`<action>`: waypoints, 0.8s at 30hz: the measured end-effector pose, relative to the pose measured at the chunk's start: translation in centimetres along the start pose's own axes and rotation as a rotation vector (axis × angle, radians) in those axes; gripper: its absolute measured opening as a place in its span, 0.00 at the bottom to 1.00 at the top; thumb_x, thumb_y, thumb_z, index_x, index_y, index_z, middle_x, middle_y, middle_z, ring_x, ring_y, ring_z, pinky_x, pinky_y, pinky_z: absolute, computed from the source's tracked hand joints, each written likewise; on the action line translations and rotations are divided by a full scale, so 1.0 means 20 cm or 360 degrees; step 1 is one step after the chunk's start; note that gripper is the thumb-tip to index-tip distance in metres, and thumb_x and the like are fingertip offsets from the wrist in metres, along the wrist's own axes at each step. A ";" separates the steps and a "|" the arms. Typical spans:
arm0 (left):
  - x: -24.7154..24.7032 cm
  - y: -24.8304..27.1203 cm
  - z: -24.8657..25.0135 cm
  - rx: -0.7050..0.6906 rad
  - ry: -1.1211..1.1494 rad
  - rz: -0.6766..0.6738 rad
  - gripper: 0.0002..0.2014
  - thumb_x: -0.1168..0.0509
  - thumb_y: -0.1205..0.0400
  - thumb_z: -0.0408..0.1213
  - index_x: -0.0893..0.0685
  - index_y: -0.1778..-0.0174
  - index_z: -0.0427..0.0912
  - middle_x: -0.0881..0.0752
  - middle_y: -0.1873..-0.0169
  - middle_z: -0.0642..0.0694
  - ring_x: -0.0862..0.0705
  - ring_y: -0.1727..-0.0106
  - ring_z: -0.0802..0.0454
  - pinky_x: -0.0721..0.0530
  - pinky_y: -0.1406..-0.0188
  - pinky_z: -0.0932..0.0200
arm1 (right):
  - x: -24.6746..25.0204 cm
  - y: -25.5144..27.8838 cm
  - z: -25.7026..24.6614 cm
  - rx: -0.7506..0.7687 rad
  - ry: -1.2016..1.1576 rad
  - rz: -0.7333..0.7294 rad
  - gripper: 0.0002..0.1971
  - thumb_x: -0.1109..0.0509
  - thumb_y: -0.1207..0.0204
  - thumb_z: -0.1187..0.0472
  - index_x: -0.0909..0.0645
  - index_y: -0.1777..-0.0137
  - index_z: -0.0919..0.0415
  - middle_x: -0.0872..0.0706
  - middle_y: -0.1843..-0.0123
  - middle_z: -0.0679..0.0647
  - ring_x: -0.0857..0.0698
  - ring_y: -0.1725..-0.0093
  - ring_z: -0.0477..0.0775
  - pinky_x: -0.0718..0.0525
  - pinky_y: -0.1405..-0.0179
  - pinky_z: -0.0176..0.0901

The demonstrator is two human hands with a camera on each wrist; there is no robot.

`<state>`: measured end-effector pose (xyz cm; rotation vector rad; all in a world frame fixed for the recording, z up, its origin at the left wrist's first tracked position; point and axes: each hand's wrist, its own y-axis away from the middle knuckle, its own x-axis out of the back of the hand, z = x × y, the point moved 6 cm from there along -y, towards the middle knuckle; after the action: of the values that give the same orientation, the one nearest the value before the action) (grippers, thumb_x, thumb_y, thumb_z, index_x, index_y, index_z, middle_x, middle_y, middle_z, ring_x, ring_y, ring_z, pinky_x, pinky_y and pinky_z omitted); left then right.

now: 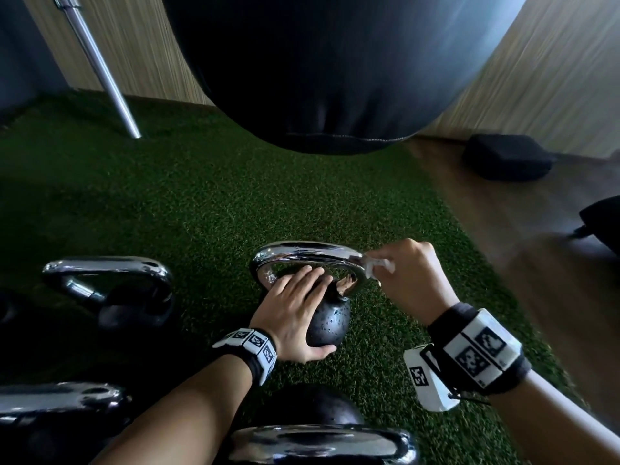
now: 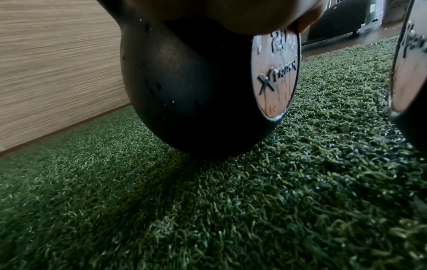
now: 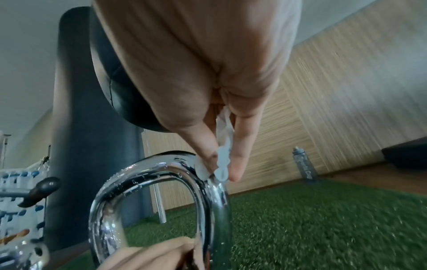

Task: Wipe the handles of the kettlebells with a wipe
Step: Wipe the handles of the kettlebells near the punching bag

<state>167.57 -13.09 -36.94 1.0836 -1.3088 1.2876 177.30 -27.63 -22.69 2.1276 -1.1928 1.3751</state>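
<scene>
A black kettlebell (image 1: pixel 330 322) with a rounded, matte, pebbled body beaded with water drops stands on coarse green artificial turf (image 1: pixel 201 196). Its handle (image 1: pixel 308 253) is a thick loop of mirror-bright chrome, also speckled with droplets. The left hand (image 1: pixel 295 317) lies flat against the near side of the ball, fingers straight and together pointing up under the loop, thumb hooked round the lower curve. The right hand (image 1: pixel 407 276) pinches a small crumpled white wipe (image 1: pixel 377 265) between thumb and fingertips and presses it on the right shoulder of the chrome loop; in the right wrist view the wipe (image 3: pixel 223 160) looks thin, damp and twisted. The left wrist view shows a round glossy badge (image 2: pixel 275 73) with dark lettering on the ball's side.

Left of this kettlebell sits a second kettlebell (image 1: pixel 117 290) with the same chrome handle, and two more chrome handles lie nearer the person. Beyond it hangs a smooth black punching bag (image 1: pixel 322 78) with a stitched seam, a brushed steel bar (image 1: pixel 100 68) leaning to its left, against a finely ribbed wooden wall (image 1: pixel 536 78). A clear plastic bottle (image 3: pixel 305 166) stands by that wall.
</scene>
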 end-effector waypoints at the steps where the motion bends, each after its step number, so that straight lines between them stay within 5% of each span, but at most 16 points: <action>1: 0.00 0.00 0.00 0.0003 0.0006 -0.0005 0.61 0.42 0.33 0.81 0.41 0.11 0.41 0.41 0.11 0.41 0.42 0.11 0.42 0.39 0.14 0.39 | 0.00 0.00 0.00 0.0014 -0.0022 0.0013 0.11 0.26 0.20 0.71 0.06 0.47 0.57 0.05 0.49 0.53 0.15 0.63 0.40 0.23 0.69 0.13; 4: 0.00 0.00 0.01 -0.0004 0.0011 -0.0010 0.61 0.42 0.33 0.81 0.38 0.12 0.40 0.39 0.12 0.41 0.40 0.11 0.42 0.36 0.16 0.38 | -0.01 0.00 0.06 -0.0031 -0.0152 0.0014 0.08 0.24 0.21 0.68 0.06 0.48 0.56 0.07 0.54 0.48 0.13 0.63 0.38 0.19 0.70 0.20; 10: 0.00 0.00 0.01 0.0024 -0.0003 -0.0045 0.62 0.42 0.34 0.82 0.40 0.12 0.41 0.39 0.12 0.42 0.39 0.12 0.42 0.35 0.16 0.38 | -0.18 -0.03 0.19 -0.0210 -0.0149 -0.0301 0.04 0.18 0.25 0.62 0.09 0.51 0.58 0.16 0.63 0.39 0.17 0.63 0.39 0.26 0.75 0.22; 18: 0.05 0.00 0.03 0.0071 -0.0046 -0.0092 0.63 0.40 0.34 0.82 0.50 0.10 0.45 0.46 0.11 0.45 0.48 0.10 0.45 0.48 0.13 0.43 | -0.34 -0.04 0.26 -0.0363 -0.0267 -0.0317 0.11 0.13 0.33 0.61 0.08 0.52 0.58 0.12 0.62 0.44 0.18 0.65 0.39 0.27 0.70 0.27; 21: 0.08 0.01 0.04 0.0092 -0.0013 -0.0109 0.63 0.37 0.34 0.80 0.54 0.11 0.47 0.48 0.11 0.45 0.51 0.10 0.45 0.50 0.13 0.43 | -0.41 0.00 0.31 -0.0499 -0.0535 -0.0337 0.08 0.12 0.33 0.59 0.07 0.55 0.52 0.06 0.58 0.45 0.09 0.56 0.48 0.09 0.55 0.46; 24: 0.10 0.01 0.03 0.0057 0.0015 -0.0247 0.63 0.34 0.31 0.75 0.60 0.10 0.45 0.54 0.10 0.43 0.56 0.09 0.44 0.53 0.12 0.43 | -0.36 0.06 0.31 -0.0525 -0.0647 -0.0346 0.06 0.16 0.30 0.63 0.07 0.59 0.50 0.05 0.58 0.48 0.06 0.55 0.54 0.06 0.50 0.58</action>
<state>167.06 -13.61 -35.03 1.1790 -1.1745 1.2024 178.72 -29.11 -32.04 2.2661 -1.1843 0.6197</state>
